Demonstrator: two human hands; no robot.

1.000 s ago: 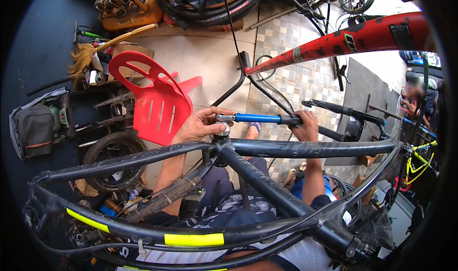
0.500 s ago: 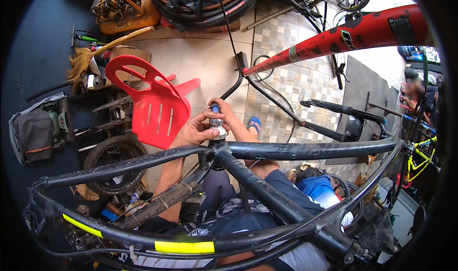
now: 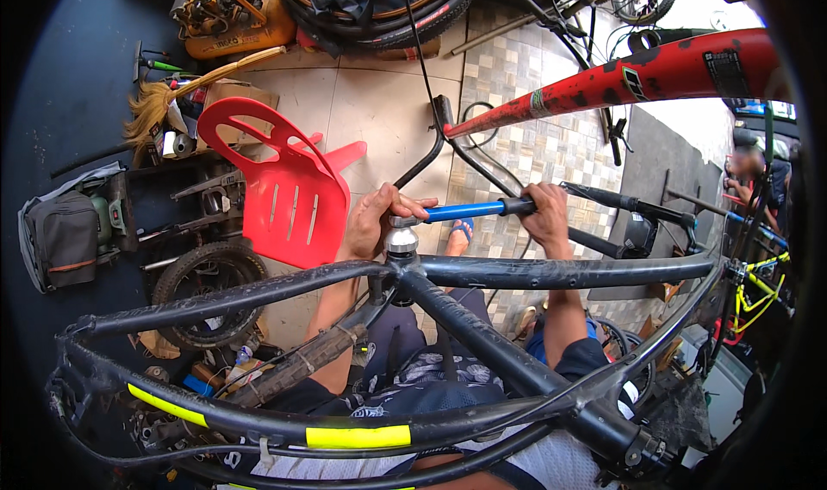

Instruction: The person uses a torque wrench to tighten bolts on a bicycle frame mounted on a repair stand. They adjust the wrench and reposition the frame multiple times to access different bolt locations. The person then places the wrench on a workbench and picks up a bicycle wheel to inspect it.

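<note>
The tiled floor [image 3: 366, 111] spreads beneath the work. Above it, closest to the viewer, a scuffed black bicycle frame [image 3: 487, 339] reaches across most of the view. A red frame tube [image 3: 620, 83] slants down from the upper right. On the floor's beige tiles, toward their left edge, is a red plastic chair [image 3: 284, 175]; below it is a knobbly black tyre [image 3: 177, 287]. The left hand [image 3: 372, 223] has its fingers curled around the head of a blue-handled wrench [image 3: 465, 211], while the right hand [image 3: 547, 214] is closed on the dark grip at the other end. The wrench lies level, just beyond the frame's far edge. Under its head, a silver socket [image 3: 401, 240] sits upright on the joint where the frame's tubes meet, about midway along that edge.
</note>
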